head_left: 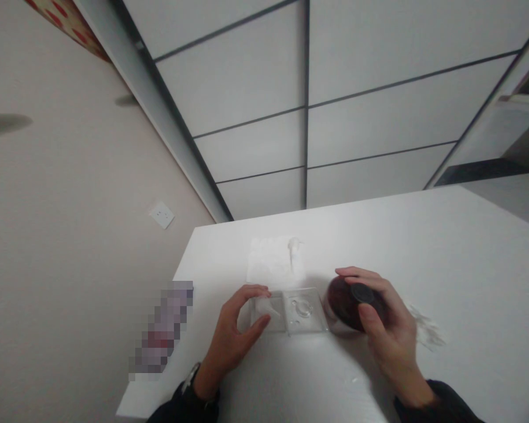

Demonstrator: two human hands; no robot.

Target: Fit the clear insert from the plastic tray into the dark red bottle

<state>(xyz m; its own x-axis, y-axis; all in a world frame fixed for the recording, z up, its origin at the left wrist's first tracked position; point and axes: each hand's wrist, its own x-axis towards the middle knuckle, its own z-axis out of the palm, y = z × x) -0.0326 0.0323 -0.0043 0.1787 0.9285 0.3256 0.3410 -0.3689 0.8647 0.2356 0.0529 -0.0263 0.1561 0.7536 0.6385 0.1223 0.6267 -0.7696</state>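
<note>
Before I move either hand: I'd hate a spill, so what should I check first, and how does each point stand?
1. Right hand grips jar: ok.
2. Cap sits on jar: ok; how tight, cannot tell.
3. Left hand holds tray by its left end: ok.
4. Tray lies flat on table: ok.
5. Tissue lies behind tray, apart from both hands: ok.
6. What the tray holds: cannot tell.
</note>
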